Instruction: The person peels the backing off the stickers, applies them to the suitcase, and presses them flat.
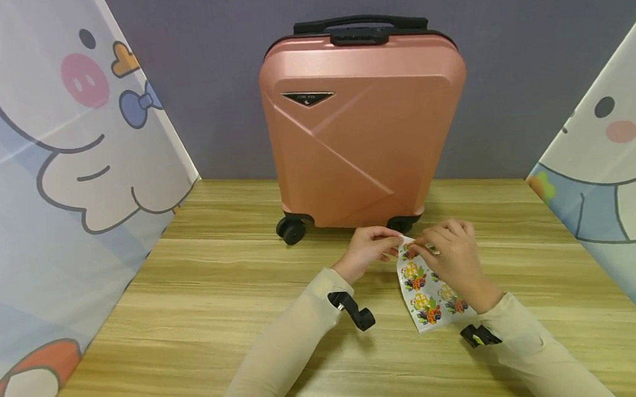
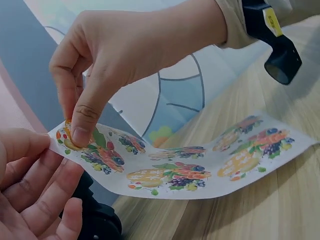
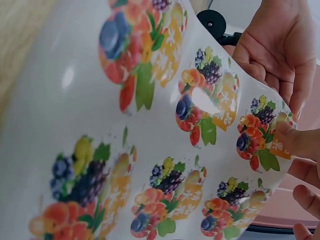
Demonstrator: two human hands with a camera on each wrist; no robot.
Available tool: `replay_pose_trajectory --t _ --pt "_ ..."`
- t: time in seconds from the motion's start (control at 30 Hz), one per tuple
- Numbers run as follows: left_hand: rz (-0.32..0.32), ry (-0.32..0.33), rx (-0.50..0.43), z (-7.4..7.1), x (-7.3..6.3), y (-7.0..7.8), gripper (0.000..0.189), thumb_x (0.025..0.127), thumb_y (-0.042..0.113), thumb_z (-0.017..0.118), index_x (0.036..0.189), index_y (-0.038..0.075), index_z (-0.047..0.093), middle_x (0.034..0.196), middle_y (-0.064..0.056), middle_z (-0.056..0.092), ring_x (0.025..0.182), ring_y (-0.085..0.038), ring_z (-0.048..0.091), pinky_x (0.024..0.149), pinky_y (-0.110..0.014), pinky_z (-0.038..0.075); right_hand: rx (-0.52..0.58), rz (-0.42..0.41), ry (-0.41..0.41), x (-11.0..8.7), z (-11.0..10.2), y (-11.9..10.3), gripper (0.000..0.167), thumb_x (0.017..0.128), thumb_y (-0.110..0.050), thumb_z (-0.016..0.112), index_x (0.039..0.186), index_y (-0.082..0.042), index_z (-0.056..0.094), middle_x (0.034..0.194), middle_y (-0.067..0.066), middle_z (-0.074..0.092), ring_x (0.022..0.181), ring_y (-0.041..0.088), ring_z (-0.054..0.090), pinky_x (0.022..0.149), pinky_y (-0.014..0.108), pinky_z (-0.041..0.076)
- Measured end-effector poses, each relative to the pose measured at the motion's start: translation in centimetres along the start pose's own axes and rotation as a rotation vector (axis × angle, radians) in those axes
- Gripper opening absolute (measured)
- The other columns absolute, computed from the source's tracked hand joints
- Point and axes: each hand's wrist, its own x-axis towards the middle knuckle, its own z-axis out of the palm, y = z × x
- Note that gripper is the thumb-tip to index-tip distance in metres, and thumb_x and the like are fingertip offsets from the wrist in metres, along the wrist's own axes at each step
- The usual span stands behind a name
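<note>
A white sheet of printed fruit stickers (image 1: pixel 426 295) slants down from both hands toward the table, its far end bowed. The left hand (image 1: pixel 370 250) pinches its top left corner between thumb and fingers. At the top edge, the right hand (image 1: pixel 451 260) pinches a sticker near that corner. In the left wrist view, the right thumb (image 2: pixel 82 132) presses on this corner sticker (image 2: pixel 66 140). Whether its edge is lifted cannot be told. Several clusters of berries, grapes and leaves with yellow lettering show in the right wrist view of the sheet (image 3: pixel 155 120).
A pink hard-shell suitcase (image 1: pixel 358 140) stands upright behind the hands, with a black top handle (image 1: pixel 361 21) and black wheels (image 1: pixel 291 230). Below is a wood-grain table (image 1: pixel 222 328). Cartoon-printed panels (image 1: pixel 68 117) flank it, and a grey wall (image 1: pixel 203 65) rises behind.
</note>
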Motion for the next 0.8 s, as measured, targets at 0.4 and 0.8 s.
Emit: replay_pose_trajectory --t 0.4,0.8 --pt "0.044 0.01 0.066 -0.12 -0.15 0.07 0.019 0.094 0.012 0.07 0.108 0.0 0.075 0.093 -0.008 0.075 0.092 -0.048 0.067 0.074 -0.058 0.056 -0.006 -0.061 0.018 0.14 -0.14 -0.11 0.024 0.087 -0.018 0.079 0.072 0.0 0.072 0.071 0.015 0.07 0.07 0.033 0.058 0.071 0.054 0.039" --pt "0.012 0.009 0.017 -0.3 -0.09 0.18 0.02 0.095 0.013 0.069 0.109 0.001 0.075 0.095 -0.009 0.074 0.093 -0.047 0.067 0.078 -0.059 0.055 -0.022 -0.094 0.056 0.28 -0.11 -0.04 0.046 0.101 -0.037 0.058 0.082 0.0 0.078 0.077 0.014 0.072 0.073 0.032 0.058 0.072 0.055 0.04"
